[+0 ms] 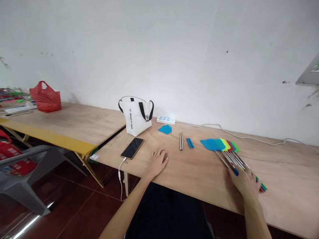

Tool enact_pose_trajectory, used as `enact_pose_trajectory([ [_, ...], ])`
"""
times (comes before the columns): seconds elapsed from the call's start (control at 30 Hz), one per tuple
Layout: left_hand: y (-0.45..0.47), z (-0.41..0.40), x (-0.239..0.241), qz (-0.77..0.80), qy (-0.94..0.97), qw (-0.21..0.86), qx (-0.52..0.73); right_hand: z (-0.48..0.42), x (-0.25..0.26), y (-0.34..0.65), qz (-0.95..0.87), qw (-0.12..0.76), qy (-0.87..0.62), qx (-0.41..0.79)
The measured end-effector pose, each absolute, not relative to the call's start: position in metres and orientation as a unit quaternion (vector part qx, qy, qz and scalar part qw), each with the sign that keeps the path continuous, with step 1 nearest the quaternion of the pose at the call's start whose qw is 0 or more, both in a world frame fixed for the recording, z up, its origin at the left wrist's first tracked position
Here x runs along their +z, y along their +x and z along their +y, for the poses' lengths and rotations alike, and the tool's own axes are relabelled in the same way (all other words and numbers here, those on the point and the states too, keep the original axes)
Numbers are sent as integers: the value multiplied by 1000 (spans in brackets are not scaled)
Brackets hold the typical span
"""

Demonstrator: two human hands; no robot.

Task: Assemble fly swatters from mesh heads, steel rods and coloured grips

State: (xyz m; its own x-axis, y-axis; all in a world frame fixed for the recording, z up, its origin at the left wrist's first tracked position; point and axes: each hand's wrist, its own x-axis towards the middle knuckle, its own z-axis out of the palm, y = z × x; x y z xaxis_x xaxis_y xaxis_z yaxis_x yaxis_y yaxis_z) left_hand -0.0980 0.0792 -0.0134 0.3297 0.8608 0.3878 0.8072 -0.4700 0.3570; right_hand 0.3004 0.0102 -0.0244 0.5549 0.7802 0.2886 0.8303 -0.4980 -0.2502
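Note:
My left hand [157, 162] rests palm down on the wooden table [184, 172], its fingers loosely spread and nothing in it. At the right, my right hand [245, 182] lies over the handles of a fanned row of fly swatters [233, 156], fingers and thumb around them. Their heads are blue, teal, yellow, red and green, on thin metal rods; the palm hides part of the handles. Between the hands lie two metal rods [181, 141] and two blue handle tubes [190, 143]. Loose blue swatter heads [165, 129] sit farther back.
A phone [132, 148] on a white cable lies left of my left hand. Behind it stands a white bag [136, 116], beside a power strip [166, 119]. A neighbouring table [82, 119] bears a red plastic bag [47, 98]. A grey chair [27, 176] stands at left.

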Motion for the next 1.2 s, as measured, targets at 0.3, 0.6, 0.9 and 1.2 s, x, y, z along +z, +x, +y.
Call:
enact_pose_trajectory([
  [0.3, -97, 78, -12, 509, 819, 49, 261, 0, -19, 337, -437, 143, -888, 4],
  [0.6, -96, 78, -11, 514, 820, 44, 249, -1, -14, 330, -403, 153, -902, -36],
  [0.9, -104, 80, -12, 487, 838, 46, 242, -2, -15, 324, -405, 153, -901, -42],
  [1.2, -104, 79, -14, 484, 838, 48, 249, 1, -21, 330, -410, 162, -897, -33],
])
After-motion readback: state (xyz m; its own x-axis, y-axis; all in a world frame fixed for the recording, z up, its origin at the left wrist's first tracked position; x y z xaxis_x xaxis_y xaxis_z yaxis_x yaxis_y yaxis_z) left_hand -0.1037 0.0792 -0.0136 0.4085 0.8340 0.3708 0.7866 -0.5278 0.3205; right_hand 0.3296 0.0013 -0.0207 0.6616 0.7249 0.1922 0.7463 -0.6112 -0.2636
